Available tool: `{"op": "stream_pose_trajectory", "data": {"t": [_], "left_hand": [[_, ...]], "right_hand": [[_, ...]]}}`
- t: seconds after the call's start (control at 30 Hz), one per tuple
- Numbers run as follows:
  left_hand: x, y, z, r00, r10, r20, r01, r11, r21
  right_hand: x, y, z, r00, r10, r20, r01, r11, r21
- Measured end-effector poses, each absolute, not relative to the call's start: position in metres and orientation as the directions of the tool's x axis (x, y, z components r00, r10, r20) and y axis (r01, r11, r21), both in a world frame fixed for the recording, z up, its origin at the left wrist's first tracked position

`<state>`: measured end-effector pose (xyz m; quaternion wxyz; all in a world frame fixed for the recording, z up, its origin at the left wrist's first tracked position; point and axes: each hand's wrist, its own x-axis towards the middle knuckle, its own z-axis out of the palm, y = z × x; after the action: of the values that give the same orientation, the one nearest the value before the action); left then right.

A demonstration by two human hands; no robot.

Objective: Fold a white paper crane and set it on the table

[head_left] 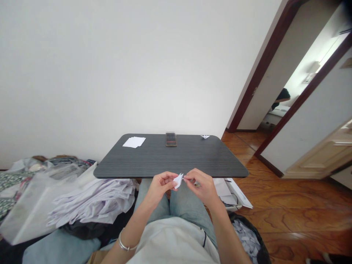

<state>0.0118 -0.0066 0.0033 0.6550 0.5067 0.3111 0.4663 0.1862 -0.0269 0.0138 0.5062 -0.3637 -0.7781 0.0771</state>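
Observation:
A small folded piece of white paper point(178, 181) is held up just in front of the table's near edge, above my lap. My left hand point(164, 184) pinches its left side between thumb and fingers. The fingertips of my right hand point(200, 183) are closed on a thin point at its right end. Near the far right corner of the dark table point(165, 161) stands a small white folded paper crane point(205, 136). A loose stack of white paper squares point(134, 142) lies at the far left of the tabletop.
A phone-like dark object on a stand point(171, 139) is at the table's back middle. Piled clothes point(96, 201) lie on the left. To the right are a white box point(239, 194) and a black-lined bin point(249, 238) with paper scraps. A doorway opens beyond the wooden floor.

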Motion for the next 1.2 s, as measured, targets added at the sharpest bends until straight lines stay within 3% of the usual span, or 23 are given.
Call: {"op": "stream_pose_trajectory", "data": {"t": [0.43,0.77,1.2], "left_hand": [[0.012,-0.009,0.006,0.372,0.925,0.078,-0.303,0.042,0.952],[0.016,-0.012,0.015,0.285,0.941,0.185,-0.264,-0.109,0.958],[0.017,-0.017,0.025,0.210,0.904,0.371,-0.195,-0.333,0.922]], "right_hand": [[0.185,-0.029,0.015,-0.242,0.597,0.764,0.515,0.747,-0.421],[0.172,-0.030,0.006,-0.130,0.440,0.889,0.573,0.765,-0.295],[0.162,-0.035,0.011,-0.028,0.446,0.895,0.439,0.810,-0.390]]}}
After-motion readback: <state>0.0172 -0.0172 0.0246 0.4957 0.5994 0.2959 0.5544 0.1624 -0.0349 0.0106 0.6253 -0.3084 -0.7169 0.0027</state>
